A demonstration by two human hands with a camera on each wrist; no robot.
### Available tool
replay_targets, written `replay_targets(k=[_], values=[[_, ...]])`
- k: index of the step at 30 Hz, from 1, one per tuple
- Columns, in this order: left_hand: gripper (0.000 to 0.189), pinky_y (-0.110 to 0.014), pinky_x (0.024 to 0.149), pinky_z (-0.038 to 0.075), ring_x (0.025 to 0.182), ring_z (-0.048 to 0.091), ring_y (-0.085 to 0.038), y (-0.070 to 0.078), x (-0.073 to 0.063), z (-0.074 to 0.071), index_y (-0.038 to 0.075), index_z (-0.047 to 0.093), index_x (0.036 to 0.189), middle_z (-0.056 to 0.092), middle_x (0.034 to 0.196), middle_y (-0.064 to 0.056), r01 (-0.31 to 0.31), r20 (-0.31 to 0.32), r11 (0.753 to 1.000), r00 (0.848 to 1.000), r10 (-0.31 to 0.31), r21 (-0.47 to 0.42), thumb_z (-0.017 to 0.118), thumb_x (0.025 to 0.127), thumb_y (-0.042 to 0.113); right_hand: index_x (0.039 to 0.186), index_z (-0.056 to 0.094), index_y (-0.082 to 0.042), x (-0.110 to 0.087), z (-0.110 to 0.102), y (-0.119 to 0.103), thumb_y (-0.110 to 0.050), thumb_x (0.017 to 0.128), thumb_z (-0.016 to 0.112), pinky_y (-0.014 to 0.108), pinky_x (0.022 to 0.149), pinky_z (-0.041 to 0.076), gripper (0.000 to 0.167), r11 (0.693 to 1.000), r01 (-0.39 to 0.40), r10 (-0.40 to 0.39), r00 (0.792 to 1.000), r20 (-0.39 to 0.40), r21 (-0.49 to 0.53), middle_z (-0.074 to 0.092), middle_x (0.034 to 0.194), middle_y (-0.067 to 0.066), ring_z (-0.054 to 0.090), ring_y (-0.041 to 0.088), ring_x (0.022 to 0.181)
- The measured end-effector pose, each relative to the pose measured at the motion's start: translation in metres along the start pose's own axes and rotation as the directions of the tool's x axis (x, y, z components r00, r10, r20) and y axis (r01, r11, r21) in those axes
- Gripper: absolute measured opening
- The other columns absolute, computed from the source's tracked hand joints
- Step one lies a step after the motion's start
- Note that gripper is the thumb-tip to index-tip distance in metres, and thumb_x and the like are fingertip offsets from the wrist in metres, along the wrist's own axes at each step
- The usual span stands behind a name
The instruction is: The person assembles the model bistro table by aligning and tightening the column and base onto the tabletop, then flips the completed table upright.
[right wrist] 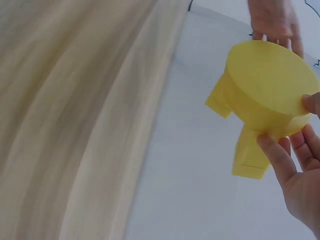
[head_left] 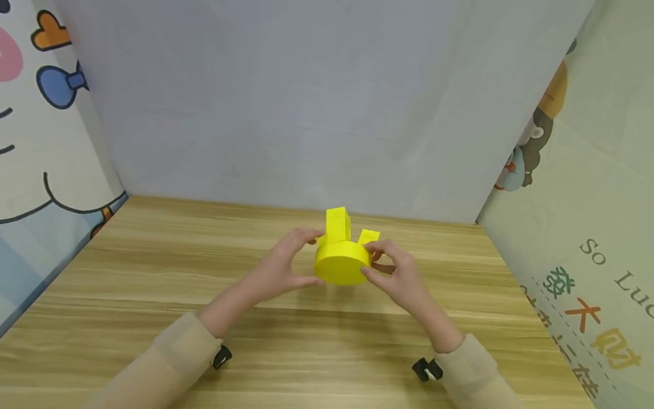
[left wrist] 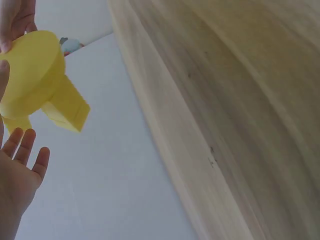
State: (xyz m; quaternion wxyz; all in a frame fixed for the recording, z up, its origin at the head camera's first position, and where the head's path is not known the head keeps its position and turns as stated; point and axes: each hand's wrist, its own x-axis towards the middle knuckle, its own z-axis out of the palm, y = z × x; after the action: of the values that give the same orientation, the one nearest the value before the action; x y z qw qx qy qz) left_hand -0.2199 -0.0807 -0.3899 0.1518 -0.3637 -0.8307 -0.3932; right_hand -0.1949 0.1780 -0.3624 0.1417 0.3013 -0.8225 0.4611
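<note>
A plain yellow round piece (head_left: 341, 267) with stubby block-shaped legs is held up above the table, its flat round face turned toward me and its legs pointing away. My right hand (head_left: 401, 275) pinches its right side, thumb on the flat face and fingers around the rim beside one leg, as the right wrist view also shows on the yellow piece (right wrist: 272, 80). At its left edge is my left hand (head_left: 278, 267), with thumb and fingers spread around that side. In the left wrist view the left hand's fingers (left wrist: 25, 145) look extended and loose; whether the thumb touches the piece is unclear.
The wood-grain table (head_left: 179, 255) runs back to a pale grey cloth wall (head_left: 286, 113). Printed cartoon cloth (head_left: 46, 147) stands at the left, and a panel with lettering (head_left: 587, 227) at the right. Black straps (head_left: 428, 369) hang at both wrists.
</note>
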Motion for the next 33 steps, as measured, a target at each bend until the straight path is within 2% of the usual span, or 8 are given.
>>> replay_targets(k=[3, 7, 14, 18, 21, 25, 29, 33], values=[[0.087, -0.041, 0.103, 0.041, 0.124, 0.045, -0.023, -0.003, -0.006, 0.003, 0.009, 0.042, 0.139, 0.046, 0.137, -0.007, -0.121, -0.018, 0.989, 0.992, 0.123, 0.079, 0.087, 0.066, 0.026, 0.112, 0.060, 0.004, 0.002, -0.004, -0.005, 0.006, 0.080, 0.070, 0.031, 0.072, 0.057, 0.033, 0.994, -0.096, 0.095, 0.995, 0.017, 0.060, 0.059, 0.101, 0.017, 0.053, 0.032, 0.091], [0.091, -0.043, 0.101, 0.042, 0.124, 0.044, -0.026, -0.002, -0.010, 0.005, 0.008, 0.041, 0.138, 0.044, 0.137, -0.010, -0.220, -0.059, 0.961, 0.971, 0.232, 0.169, 0.089, 0.063, 0.021, 0.115, 0.063, -0.004, 0.003, -0.006, 0.002, -0.007, 0.084, 0.070, 0.024, 0.067, 0.056, 0.033, 0.970, -0.215, 0.212, 0.977, 0.034, 0.110, 0.061, 0.105, 0.012, 0.053, 0.024, 0.093], [0.096, -0.046, 0.096, 0.040, 0.121, 0.043, -0.029, 0.001, -0.008, 0.010, 0.004, 0.043, 0.134, 0.045, 0.133, -0.013, -0.272, -0.146, 0.930, 0.938, 0.314, 0.248, 0.093, 0.054, 0.025, 0.120, 0.062, -0.008, 0.006, -0.006, -0.007, -0.019, 0.086, 0.071, 0.031, 0.074, 0.057, 0.037, 0.903, -0.372, 0.363, 0.928, 0.080, 0.215, 0.061, 0.109, 0.011, 0.054, 0.024, 0.097], [0.101, -0.047, 0.093, 0.039, 0.122, 0.041, -0.030, 0.000, -0.007, 0.010, 0.003, 0.046, 0.131, 0.046, 0.132, -0.012, -0.270, -0.175, 0.919, 0.928, 0.328, 0.287, 0.095, 0.048, 0.031, 0.124, 0.059, -0.009, 0.006, -0.006, -0.004, -0.016, 0.086, 0.070, 0.031, 0.073, 0.057, 0.040, 0.909, -0.358, 0.344, 0.933, 0.102, 0.214, 0.060, 0.110, 0.013, 0.053, 0.025, 0.098], [0.102, -0.050, 0.095, 0.036, 0.125, 0.038, -0.031, -0.004, -0.008, 0.008, 0.002, 0.047, 0.130, 0.046, 0.133, -0.013, -0.249, -0.180, 0.928, 0.935, 0.304, 0.276, 0.095, 0.046, 0.034, 0.126, 0.057, -0.012, 0.007, -0.006, -0.001, -0.014, 0.084, 0.072, 0.031, 0.073, 0.057, 0.045, 0.927, -0.315, 0.288, 0.946, 0.151, 0.204, 0.059, 0.114, 0.012, 0.053, 0.027, 0.100], [0.099, -0.054, 0.100, 0.032, 0.129, 0.035, -0.031, -0.007, -0.008, 0.004, 0.001, 0.048, 0.129, 0.047, 0.133, -0.012, -0.194, -0.152, 0.954, 0.961, 0.232, 0.227, 0.094, 0.049, 0.037, 0.133, 0.051, -0.017, 0.008, -0.005, 0.004, -0.010, 0.077, 0.078, 0.032, 0.078, 0.056, 0.063, 0.933, -0.288, 0.230, 0.938, 0.259, 0.217, 0.056, 0.122, 0.009, 0.050, 0.027, 0.106], [0.097, -0.057, 0.104, 0.026, 0.131, 0.033, -0.030, -0.010, -0.009, 0.002, 0.004, 0.049, 0.128, 0.049, 0.132, -0.009, -0.094, -0.099, 0.981, 0.989, 0.112, 0.167, 0.093, 0.049, 0.040, 0.139, 0.045, -0.018, 0.009, -0.001, 0.011, -0.010, 0.072, 0.082, 0.031, 0.075, 0.056, 0.077, 0.952, -0.260, 0.199, 0.927, 0.318, 0.161, 0.053, 0.126, 0.007, 0.048, 0.025, 0.109], [0.095, -0.058, 0.107, 0.021, 0.132, 0.031, -0.029, -0.014, -0.010, 0.001, 0.006, 0.050, 0.129, 0.051, 0.131, -0.008, 0.025, -0.032, 0.993, 0.999, -0.022, 0.118, 0.092, 0.051, 0.041, 0.139, 0.046, -0.015, 0.012, 0.006, 0.019, -0.018, 0.071, 0.084, 0.030, 0.065, 0.052, 0.078, 0.970, -0.238, 0.214, 0.930, 0.297, 0.046, 0.055, 0.123, 0.006, 0.048, 0.023, 0.104]])
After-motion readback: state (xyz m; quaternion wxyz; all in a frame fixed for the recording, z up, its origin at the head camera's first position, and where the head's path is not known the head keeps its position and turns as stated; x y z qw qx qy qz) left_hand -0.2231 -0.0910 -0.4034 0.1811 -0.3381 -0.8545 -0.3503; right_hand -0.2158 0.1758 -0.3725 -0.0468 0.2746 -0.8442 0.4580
